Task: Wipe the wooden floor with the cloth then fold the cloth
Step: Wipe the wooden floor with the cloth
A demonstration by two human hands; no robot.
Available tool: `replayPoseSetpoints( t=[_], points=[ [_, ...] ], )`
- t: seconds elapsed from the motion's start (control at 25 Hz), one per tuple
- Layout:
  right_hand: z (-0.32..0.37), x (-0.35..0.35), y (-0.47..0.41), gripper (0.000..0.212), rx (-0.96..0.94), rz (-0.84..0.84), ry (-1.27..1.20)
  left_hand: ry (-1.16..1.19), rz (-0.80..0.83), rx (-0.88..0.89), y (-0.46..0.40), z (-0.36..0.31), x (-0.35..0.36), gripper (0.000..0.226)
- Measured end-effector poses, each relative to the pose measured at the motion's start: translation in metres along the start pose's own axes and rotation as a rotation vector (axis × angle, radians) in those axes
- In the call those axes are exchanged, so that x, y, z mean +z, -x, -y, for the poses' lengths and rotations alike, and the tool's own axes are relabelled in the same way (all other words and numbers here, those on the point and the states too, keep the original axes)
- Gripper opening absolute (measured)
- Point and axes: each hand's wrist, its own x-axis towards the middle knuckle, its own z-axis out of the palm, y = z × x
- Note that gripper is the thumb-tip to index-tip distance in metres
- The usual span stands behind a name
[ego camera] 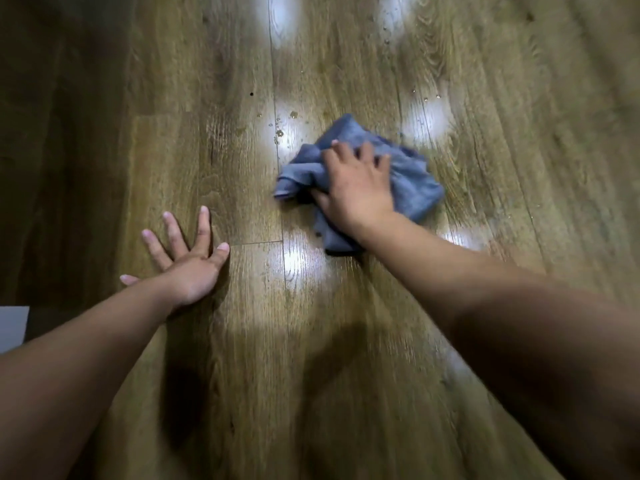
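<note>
Cloth (pixel 412 183): blue-grey, crumpled, not folded, lying on the wooden floor (pixel 346 341). All positions below are given relative to the cloth.

Far left of the cloth, at the frame edge: a small pale patch (pixel 13 327), too little in view to identify. The floor on that side is in deep shadow.

Left of the cloth and nearer the camera: left hand (pixel 188 263), palm down on the floor, fingers straight and spread, holding nothing. Well apart from the cloth. Forearm runs back toward the lower left corner.

Just left of the cloth and slightly beyond it: a scatter of water droplets (pixel 278 133) on a bright reflection on the boards. One small dark speck (pixel 251 94) lies further out on the same side.

On the cloth: right hand (pixel 356 183), palm pressing down on its middle. Fingers curl into the fabric and the thumb tucks against the bunched left edge, so the hand grips the cloth. Cloth edges and hand are slightly blurred.

Right of the cloth and beyond it: a few more droplets (pixel 425 95) near another bright reflection.
</note>
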Motion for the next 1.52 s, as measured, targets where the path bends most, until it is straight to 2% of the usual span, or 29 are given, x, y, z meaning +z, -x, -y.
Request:
replayPoseSetpoints(
  t=[0.08,0.16,0.32,0.4,0.6,0.8,0.88,1.04,1.16,1.28,1.4,1.52],
  points=[
    [0.051,0.008,0.018,0.052,-0.182,-0.011,0.021,0.003,-0.023,-0.008,0.001,-0.002,0.002,0.062],
    [0.072,0.011,0.065,0.056,-0.385,-0.004,0.086,0.007,-0.049,-0.019,0.001,-0.004,0.003,0.061],
    [0.016,0.016,0.136,0.058,-0.606,-0.006,0.098,0.025,-0.008,-0.005,0.003,-0.002,-0.001,0.062],
    [-0.024,0.021,0.148,0.059,-0.573,-0.04,0.073,0.019,0.005,-0.011,0.007,-0.005,-0.002,0.062],
    [-0.086,0.01,0.082,0.063,-0.119,-0.04,0.127,0.006,0.004,-0.02,0.012,-0.011,-0.004,0.063],
    [-0.025,0.01,0.017,0.054,0.112,-0.072,-0.004,0.003,0.013,-0.018,0.013,-0.012,-0.005,0.063],
    [0.009,0.011,0.017,0.058,0.032,-0.061,-0.016,0.005,0.018,-0.01,0.014,-0.012,-0.006,0.063],
    [0.035,0.014,0.074,0.072,-0.378,0.012,0.051,0.008,-0.006,-0.008,0.012,-0.009,-0.004,0.062],
    [0.007,0.018,0.127,0.068,-0.596,0.078,0.057,0.005,0.017,-0.004,0.009,-0.007,-0.004,0.063],
    [-0.043,0.018,0.154,0.065,-0.713,0.033,0.081,0.001,0.023,0.0,0.01,-0.006,-0.005,0.063],
    [-0.089,0.013,0.129,0.068,-0.633,0.019,0.107,-0.002,0.025,-0.001,0.014,-0.009,-0.005,0.064],
    [-0.112,0.007,0.069,0.066,-0.267,-0.014,0.05,-0.005,0.037,-0.004,0.016,-0.011,-0.007,0.064]
  ],
)
